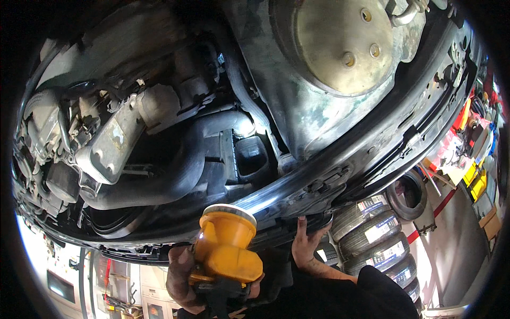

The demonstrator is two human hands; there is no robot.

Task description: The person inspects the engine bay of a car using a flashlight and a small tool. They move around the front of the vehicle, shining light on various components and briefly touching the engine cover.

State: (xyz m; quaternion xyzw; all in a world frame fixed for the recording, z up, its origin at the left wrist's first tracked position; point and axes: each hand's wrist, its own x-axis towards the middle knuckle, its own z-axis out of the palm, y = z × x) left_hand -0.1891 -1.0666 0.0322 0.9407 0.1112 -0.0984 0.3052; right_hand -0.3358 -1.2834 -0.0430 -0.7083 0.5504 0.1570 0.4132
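Observation:
Low in the middle, my left hand point(182, 276) is closed round a yellow work light point(228, 250) with a round, pale-rimmed head. The light's head points up toward the car's underside, just below the black bumper edge. To its right, my right hand point(309, 250) reaches up to the black plastic trim point(313, 220) along the bumper's lower edge. One finger stretches upward and another digit lies out to the side, with the trim between them. Above both hands, a bright patch shows on a black hose point(226, 123) beside an opening in the dark plastic.
Grey metal engine parts point(117, 143) hang at the left. A large dull metal disc point(340, 42) fills the upper right. Several labelled tyres point(372, 234) stand at the lower right, near another tyre point(406, 194). Colourful clutter point(473, 143) lies along the right side.

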